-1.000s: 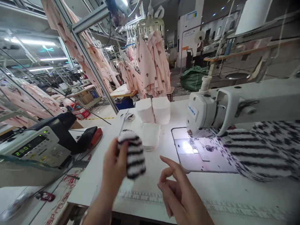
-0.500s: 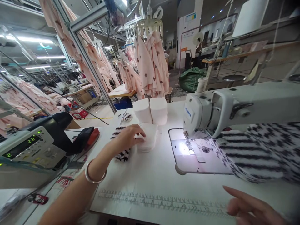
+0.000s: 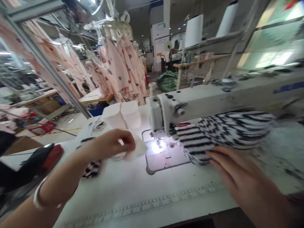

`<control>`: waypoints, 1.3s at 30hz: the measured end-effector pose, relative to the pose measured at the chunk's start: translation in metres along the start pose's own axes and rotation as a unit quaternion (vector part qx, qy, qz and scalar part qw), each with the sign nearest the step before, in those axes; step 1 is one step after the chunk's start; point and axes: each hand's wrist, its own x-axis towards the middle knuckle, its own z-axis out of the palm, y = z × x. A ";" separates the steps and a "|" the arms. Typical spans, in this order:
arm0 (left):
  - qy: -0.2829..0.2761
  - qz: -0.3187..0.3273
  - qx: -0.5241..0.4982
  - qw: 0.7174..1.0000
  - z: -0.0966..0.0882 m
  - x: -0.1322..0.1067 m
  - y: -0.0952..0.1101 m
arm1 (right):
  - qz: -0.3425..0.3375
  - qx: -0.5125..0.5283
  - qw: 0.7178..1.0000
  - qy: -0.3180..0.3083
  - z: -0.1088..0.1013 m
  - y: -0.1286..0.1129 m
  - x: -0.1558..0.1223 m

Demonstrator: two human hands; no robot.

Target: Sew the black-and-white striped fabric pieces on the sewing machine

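A slim, silvery bangle (image 3: 36, 195) — shiny, rounded — circles the bare left forearm (image 3: 62, 180) near the wrist.

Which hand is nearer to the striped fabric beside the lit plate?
Right. The right hand is at the edge of the striped fabric; the left hand is left of the lit plate.
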 end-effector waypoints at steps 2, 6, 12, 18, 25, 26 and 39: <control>-0.040 -0.015 -0.011 0.999 0.040 0.004 0.006 | -0.056 -0.039 0.997 -0.019 0.007 0.000 0.006; -0.009 0.035 -0.012 0.999 0.093 0.014 0.016 | -0.075 -0.090 0.992 -0.051 0.020 0.003 0.019; -0.165 0.004 -0.506 0.847 0.105 0.039 0.063 | -0.053 -0.093 0.994 0.018 0.002 -0.014 0.051; -0.112 -0.058 -0.757 0.641 0.132 0.054 0.068 | -0.103 0.022 0.993 -0.060 -0.031 -0.047 0.023; 0.013 -0.032 -0.656 0.754 0.124 0.010 0.029 | 0.229 0.348 0.886 -0.203 0.007 -0.062 -0.006; 0.037 -0.027 -0.622 0.781 0.121 0.006 0.022 | 0.252 0.391 0.853 -0.235 0.017 -0.065 -0.002; 0.015 -0.035 -0.379 0.925 0.111 -0.020 -0.006 | 0.190 0.264 0.887 -0.327 0.035 -0.093 -0.001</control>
